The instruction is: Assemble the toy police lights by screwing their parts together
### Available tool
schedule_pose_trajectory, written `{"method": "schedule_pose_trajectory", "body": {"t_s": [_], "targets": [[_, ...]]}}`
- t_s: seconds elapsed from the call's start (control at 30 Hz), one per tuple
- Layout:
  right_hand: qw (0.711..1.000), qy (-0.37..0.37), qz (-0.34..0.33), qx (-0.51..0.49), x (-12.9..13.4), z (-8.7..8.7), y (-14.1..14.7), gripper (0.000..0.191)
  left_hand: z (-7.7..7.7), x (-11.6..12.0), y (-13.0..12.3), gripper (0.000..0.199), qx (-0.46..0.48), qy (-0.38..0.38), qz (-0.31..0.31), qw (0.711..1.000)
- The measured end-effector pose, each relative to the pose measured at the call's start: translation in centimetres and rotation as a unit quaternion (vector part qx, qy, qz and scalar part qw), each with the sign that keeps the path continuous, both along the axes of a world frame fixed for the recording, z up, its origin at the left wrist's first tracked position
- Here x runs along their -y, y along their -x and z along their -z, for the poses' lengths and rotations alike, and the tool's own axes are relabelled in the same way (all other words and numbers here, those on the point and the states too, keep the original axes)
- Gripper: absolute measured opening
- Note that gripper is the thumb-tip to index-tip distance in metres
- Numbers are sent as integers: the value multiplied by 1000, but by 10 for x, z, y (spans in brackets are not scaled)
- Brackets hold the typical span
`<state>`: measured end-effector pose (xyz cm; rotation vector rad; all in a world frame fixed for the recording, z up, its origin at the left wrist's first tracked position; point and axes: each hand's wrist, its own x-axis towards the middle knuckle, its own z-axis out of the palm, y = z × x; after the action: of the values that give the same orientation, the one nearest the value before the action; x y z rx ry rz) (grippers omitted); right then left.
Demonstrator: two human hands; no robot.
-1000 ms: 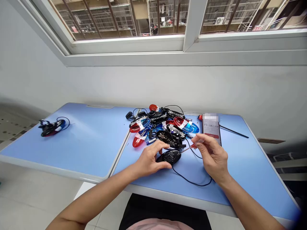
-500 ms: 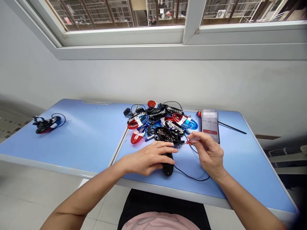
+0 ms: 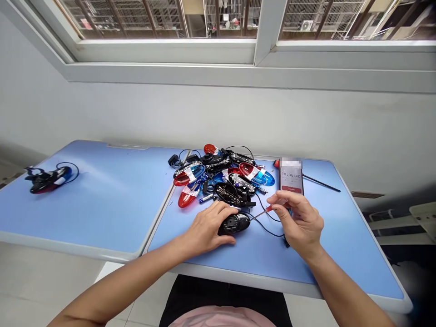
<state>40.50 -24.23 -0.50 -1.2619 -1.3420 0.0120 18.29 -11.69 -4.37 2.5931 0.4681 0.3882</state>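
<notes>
Basically, 2 blue tabletops meet just left of centre: left tabletop (image 3: 112, 204) mid-left of frame, right tabletop (image 3: 323, 254) centre to lower right. Pale wall (image 3: 153, 111) behind, window frame (image 3: 163, 53) across the top, brown bars (image 3: 150, 20) outside; tiled floor (image 3: 30, 286) lower left.

We get a black unit (image 3: 47, 180) w/ red + blue parts & a looped wire on the left tabletop, far left of frame. Centre: pile of parts, incl. red/blue covers (image 3: 268, 180) & an oval black shell (image 3: 231, 194) w/ silvery marks; we can't tell what's in it. Phone (image 3: 291, 180) right of the pile, timer 00:06:40.

Black housing (image 3: 236, 222) lies just below the pile, nr centre. L hand (image 3: 207, 227): fingers curved round its left end, thumb along the near side. R hand (image 3: 301, 220): thumb + fingertips pinching a screwdriver (image 3: 259, 215), shaft slanting down-left to the housing's right end; can't tell if tip touches. Black cable (image 3: 269, 230) curves btwn housing & R hand.
</notes>
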Motion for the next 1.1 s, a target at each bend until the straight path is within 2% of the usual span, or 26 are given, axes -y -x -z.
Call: {"method": "schedule_pose_trajectory", "body": {"t_s": [0.33,0.6,0.8,0.93,1.1], "targets": [[999,19,-35,7,-3,4,2,32,1,-1,0,73,4,4,14,1000],[993,41,-102,38,-3,-1,-4,41,3,-4,0,71,14,24,15,1000],[994,11,-57,89,-5,-4,-7,45,0,-5,-1,67,9,59,16,998],[986,-4,-135,103,-4,-8,-7,49,-1,-7,-2,64,8,76,16,997],[972,23,-223,70,-3,-15,-14,37,-1,-10,-2,62,12,84,25,996]]}}
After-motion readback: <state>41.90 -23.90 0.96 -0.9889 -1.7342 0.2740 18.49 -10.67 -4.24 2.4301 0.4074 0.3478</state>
